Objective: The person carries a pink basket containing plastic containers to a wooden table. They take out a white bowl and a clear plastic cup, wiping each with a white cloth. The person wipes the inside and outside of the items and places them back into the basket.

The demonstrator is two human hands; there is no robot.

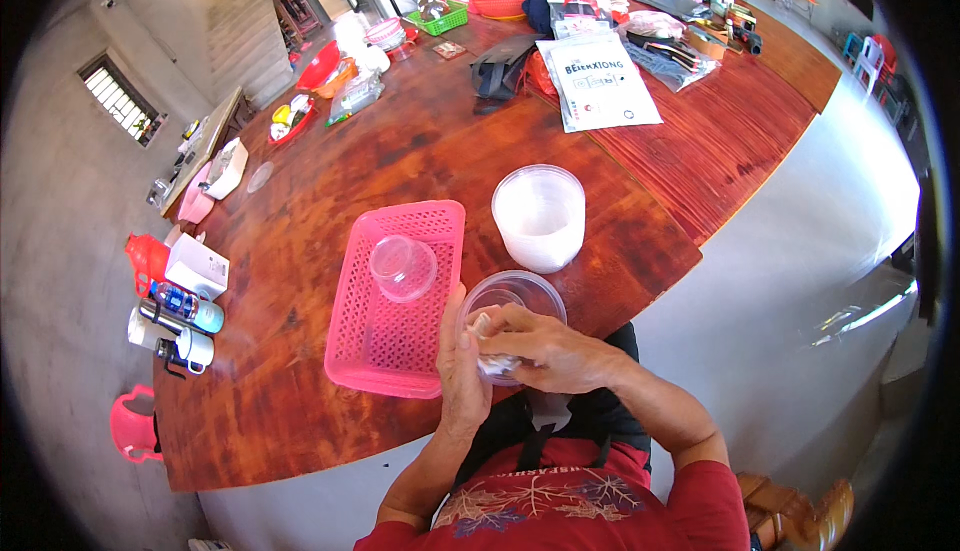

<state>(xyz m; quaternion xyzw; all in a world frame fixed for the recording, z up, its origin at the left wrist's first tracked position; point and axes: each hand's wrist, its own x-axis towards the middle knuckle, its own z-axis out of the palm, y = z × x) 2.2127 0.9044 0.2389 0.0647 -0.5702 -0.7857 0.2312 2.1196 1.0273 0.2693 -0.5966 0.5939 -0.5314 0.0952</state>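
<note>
While the left hand (462, 371) is gripping the side wall of a clear plastic bowl (515, 301) at the near edge of the bench (300, 421), the right hand (545, 346) is pressing a white cloth (490, 359) inside it, fingers closed on the cloth. This bowl is looking light, thin and rather slippery, so I think holding it by the rim and wall is safest. Just beside it, to the left, a pink basket (370, 351) is carrying another clear bowl (403, 267). Farther, a stack of white bowls (540, 216) is standing.
</note>
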